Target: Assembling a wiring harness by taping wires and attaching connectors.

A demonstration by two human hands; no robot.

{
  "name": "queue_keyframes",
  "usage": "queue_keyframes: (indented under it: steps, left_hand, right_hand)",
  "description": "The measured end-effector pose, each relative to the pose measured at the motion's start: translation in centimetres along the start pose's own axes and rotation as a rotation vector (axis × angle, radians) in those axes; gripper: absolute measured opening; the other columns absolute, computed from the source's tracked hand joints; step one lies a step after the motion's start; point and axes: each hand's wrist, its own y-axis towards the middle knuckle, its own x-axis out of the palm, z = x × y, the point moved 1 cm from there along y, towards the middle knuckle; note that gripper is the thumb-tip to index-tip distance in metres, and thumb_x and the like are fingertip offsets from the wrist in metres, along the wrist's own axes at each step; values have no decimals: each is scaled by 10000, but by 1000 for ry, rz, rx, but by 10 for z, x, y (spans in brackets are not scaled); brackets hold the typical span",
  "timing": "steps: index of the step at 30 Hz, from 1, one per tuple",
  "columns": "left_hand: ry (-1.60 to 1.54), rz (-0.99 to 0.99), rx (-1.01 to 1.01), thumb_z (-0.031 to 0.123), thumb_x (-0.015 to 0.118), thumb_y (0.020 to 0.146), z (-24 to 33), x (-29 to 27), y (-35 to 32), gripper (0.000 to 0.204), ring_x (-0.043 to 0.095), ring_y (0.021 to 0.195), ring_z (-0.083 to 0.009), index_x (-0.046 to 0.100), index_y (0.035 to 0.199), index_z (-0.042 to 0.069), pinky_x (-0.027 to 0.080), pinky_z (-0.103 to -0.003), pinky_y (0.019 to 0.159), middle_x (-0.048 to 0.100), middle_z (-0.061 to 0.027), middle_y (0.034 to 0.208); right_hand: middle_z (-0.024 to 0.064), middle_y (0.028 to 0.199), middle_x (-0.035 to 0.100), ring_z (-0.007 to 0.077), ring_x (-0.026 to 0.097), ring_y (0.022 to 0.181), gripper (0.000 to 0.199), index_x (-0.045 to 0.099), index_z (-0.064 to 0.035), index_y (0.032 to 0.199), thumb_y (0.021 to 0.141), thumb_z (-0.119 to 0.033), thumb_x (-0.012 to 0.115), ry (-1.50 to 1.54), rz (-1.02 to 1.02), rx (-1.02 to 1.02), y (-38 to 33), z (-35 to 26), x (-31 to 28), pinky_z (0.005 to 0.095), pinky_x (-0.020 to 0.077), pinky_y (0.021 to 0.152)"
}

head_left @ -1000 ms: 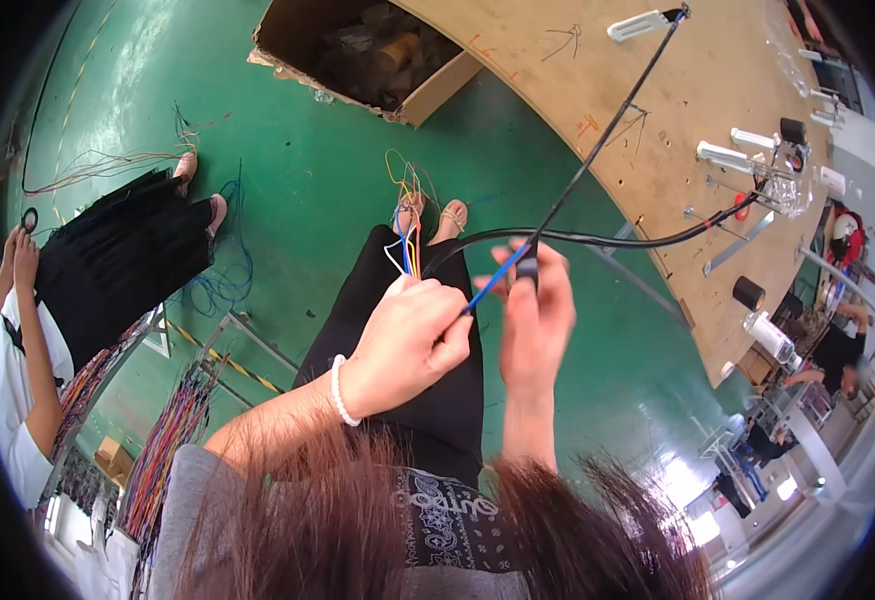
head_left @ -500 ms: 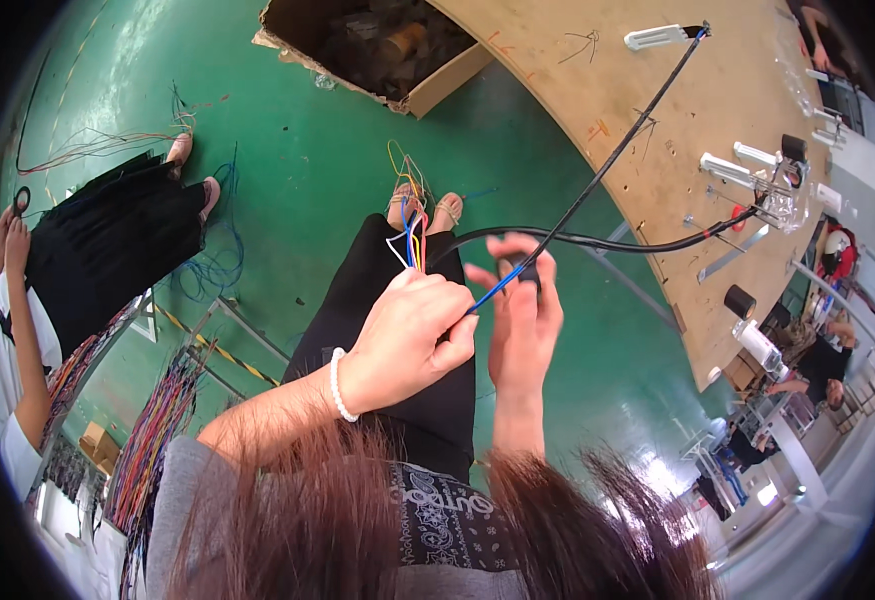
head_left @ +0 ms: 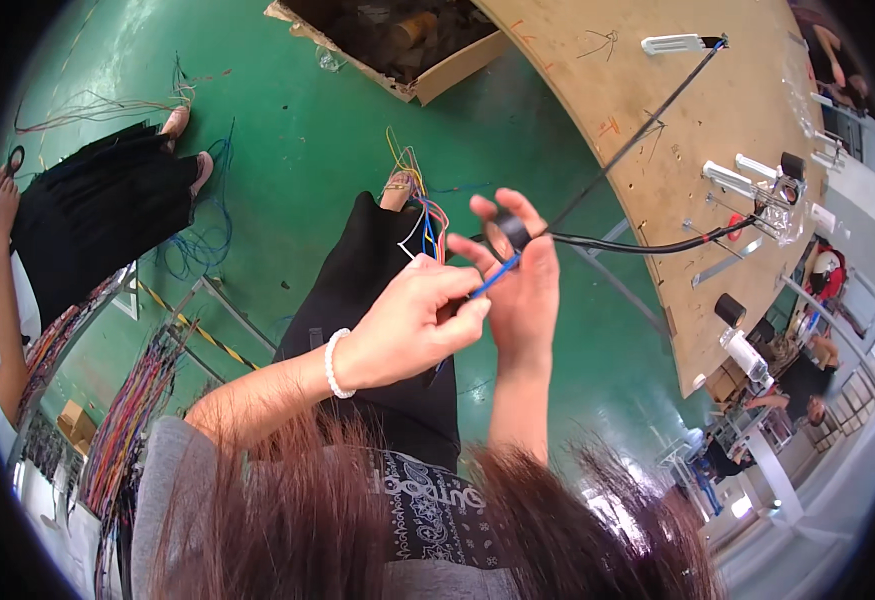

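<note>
Left hand point(head_left: 425, 312): thumb and forefinger pinched on blue wire point(head_left: 497, 275), other fingers curled inward. Right hand point(head_left: 527, 295): black tape roll point(head_left: 511, 230) grasped between thumb and bent, partly spread fingers. Firmness of right grip and position of tape end: not possible to judge, owing to overlap and blur.

Blue wire located above lap, between both hands, roughly in line with black branch point(head_left: 627, 148) leading up to white clip point(head_left: 675, 44) on board point(head_left: 677, 190). Black cable point(head_left: 657, 249) just beside, passing behind right hand. Loose wires point(head_left: 429, 225) beyond left hand, hanging over floor.

Hazards, as judged:
- Possible drop of roll, from a light, fingertip-heavy hold.
- Possible wrinkles or gaps in any wrap, from slack in blue wire after easing of left pinch.
- Possible strain or pull-out at clip, from too hard a tug.
- Possible sticking of tape to black cable or loose wires, from closeness to roll.
- Possible fouling by hair point(head_left: 287, 500), hanging loose near both forearms.
</note>
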Motion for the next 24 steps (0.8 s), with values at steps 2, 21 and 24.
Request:
queue_keyframes:
  steps: [2,21,24]
  left_hand:
    - [81,21,-22,126,623,836,-2,0,0,240,444,568,-255,452,690,39,356,-358,680,444,-85,590]
    - [249,156,283,154,682,807,-11,21,-11,179,553,553,-284,567,810,16,426,-379,551,562,-124,614]
    - [130,195,159,152,691,795,-14,18,-13,183,541,550,-281,560,778,26,415,-382,543,555,-115,601]
  right_hand:
    - [133,1114,532,187,540,926,467,570,15,1158,991,-419,536,-163,6,-114,-22,5,-12,305,474,726]
    - [79,938,467,152,456,732,296,642,-13,878,912,-304,684,-1042,-151,-608,-57,-29,-15,262,379,625]
    - [46,866,466,131,467,711,200,584,-18,994,938,-195,659,-1024,-268,-327,-36,-37,4,264,396,618]
